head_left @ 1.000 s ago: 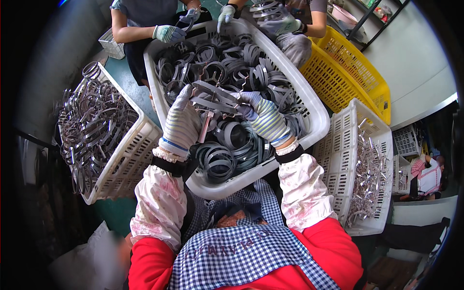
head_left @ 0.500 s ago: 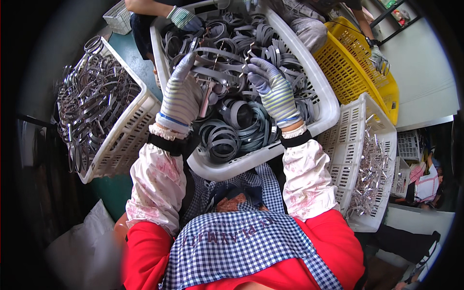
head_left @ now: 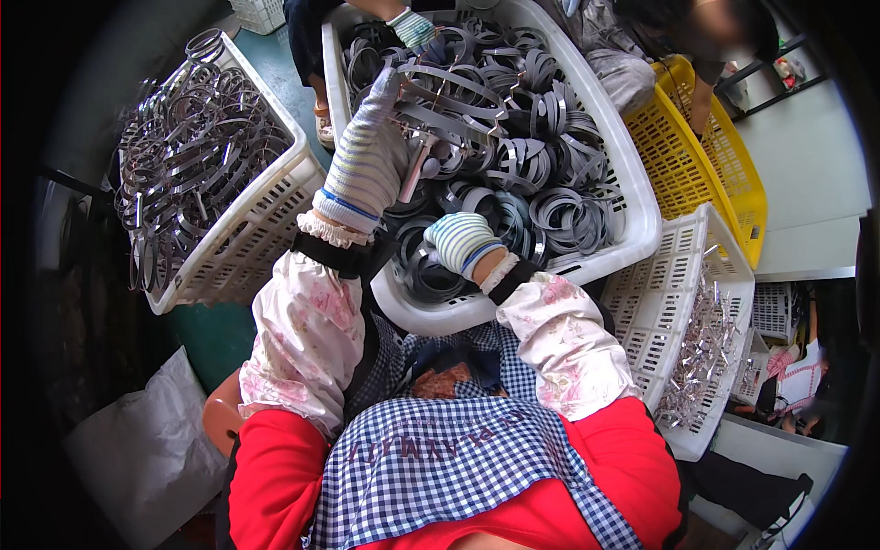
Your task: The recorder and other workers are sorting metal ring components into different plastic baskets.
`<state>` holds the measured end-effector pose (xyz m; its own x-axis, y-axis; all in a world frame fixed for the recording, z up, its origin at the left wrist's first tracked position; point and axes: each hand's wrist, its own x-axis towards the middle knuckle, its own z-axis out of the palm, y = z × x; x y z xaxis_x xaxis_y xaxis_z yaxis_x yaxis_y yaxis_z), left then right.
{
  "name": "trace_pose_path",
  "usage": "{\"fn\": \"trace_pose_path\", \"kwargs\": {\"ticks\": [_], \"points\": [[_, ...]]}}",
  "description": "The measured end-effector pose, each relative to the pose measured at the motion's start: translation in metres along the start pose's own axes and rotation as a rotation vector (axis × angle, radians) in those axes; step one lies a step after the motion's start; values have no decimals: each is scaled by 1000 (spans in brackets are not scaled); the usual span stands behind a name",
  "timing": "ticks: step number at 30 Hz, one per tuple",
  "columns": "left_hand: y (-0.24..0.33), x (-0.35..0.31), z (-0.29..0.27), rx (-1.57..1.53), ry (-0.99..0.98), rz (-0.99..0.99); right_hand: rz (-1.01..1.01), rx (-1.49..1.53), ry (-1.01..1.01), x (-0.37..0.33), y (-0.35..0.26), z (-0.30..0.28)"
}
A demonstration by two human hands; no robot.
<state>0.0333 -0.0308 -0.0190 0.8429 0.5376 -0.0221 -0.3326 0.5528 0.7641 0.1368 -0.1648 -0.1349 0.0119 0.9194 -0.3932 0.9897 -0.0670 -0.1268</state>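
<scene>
A striped work glove covers my left hand (head_left: 368,170), raised over the near left part of a large white basket. It is closed round a metal band clamp (head_left: 449,115), a flat steel ring with a bolt-like metal piece (head_left: 417,168) hanging beside the fingers. My right hand (head_left: 466,242), gloved too, is down at the near side of the basket among coiled grey metal bands (head_left: 431,275). Its fingers curl inward, and what they grip, if anything, is hidden. The white basket (head_left: 632,229) is heaped with such bands.
On the left stands a white crate (head_left: 243,215) piled with finished-looking metal rings. To the right are a white crate (head_left: 642,302) of small shiny metal parts and a yellow basket (head_left: 733,174). Across the large basket, another person's gloved hand (head_left: 412,29) reaches in.
My right hand has dropped from beside the raised clamp to the bands at the near side, its fingers curling. My left hand still holds the clamp. The view has shifted slightly.
</scene>
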Motion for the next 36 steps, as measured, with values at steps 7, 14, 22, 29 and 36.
{"fn": "trace_pose_path", "kwargs": {"ticks": [7, 14, 22, 29, 36], "points": [[-1, -6, 10, 37, -55, 66, 135, 1060, 936, -28, 81, -39], [-14, -16, 39, 441, -107, 57, 157, 1938, 938, -77, 97, -87], [-26, -18, 53, 685, -223, 115, 30, 1782, 799, -79, 88, -86], [-29, -19, 50, 692, -191, 91, 135, 1504, 839, -72, 73, -87], [-35, -12, 38, 941, -211, 247, 148, 1148, 905, -57, 84, -72]]}}
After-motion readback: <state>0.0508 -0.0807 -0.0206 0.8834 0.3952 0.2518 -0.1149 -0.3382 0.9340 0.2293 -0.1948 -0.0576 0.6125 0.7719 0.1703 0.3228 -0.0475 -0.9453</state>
